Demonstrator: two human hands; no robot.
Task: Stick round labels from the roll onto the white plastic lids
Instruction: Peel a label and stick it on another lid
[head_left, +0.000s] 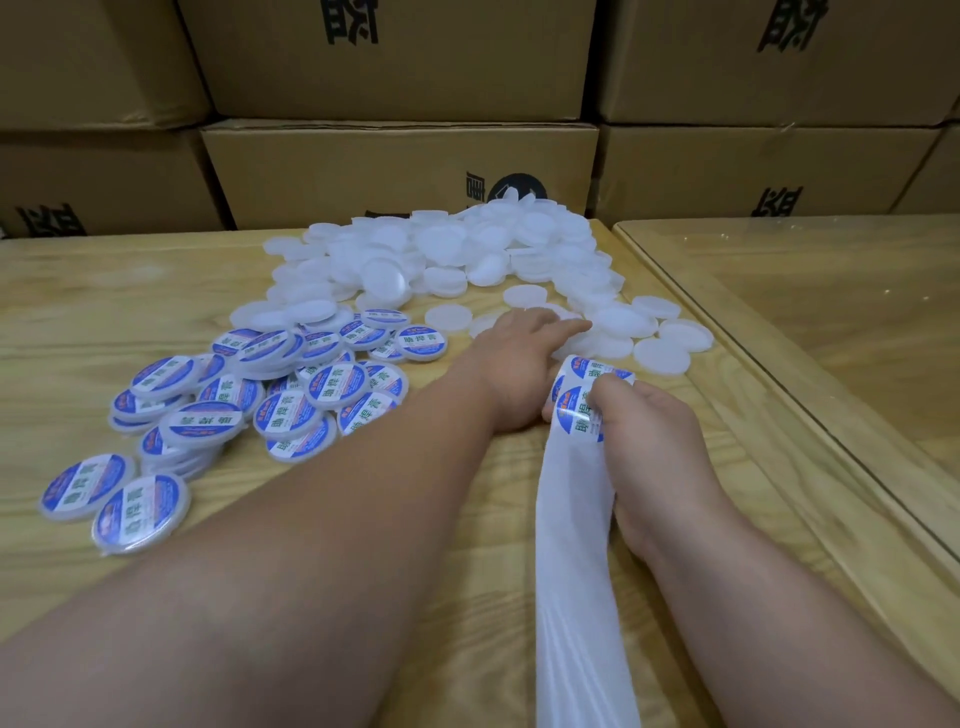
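White plain lids (457, 249) lie heaped at the far middle of your wooden table (130, 291), with a looser scatter spreading toward the right, close to the seam where a second table (810, 291) butts up. Your left hand (519, 358) reaches out over that scatter, fingers stretched forward and close together, the fingertips (574, 327) lying on or just above a plain lid (597, 343); whether they press it or merely touch it, you cannot tell from here. Your right hand (649, 441) sits just beside the left, nearer to you, its thumb and fingers curled and pinching the label strip (579, 410). Blue-and-white round labels (576, 384) show on the strip right at that pinch, curving up over the top of your fingers. From the pinch, bare white backing (576, 571) trails down along the table toward you and runs out of view at the bottom edge. The roll itself is out of sight.

Over on your left lies the labelled pile (291, 384): lids with blue-and-white labels facing up, overlapping each other, a few strays (114, 499) lying apart nearest your left forearm. That pile touches the plain heap at its far edge.

Brown cardboard boxes (400, 171) stand stacked along the back of the table, black print on their faces.
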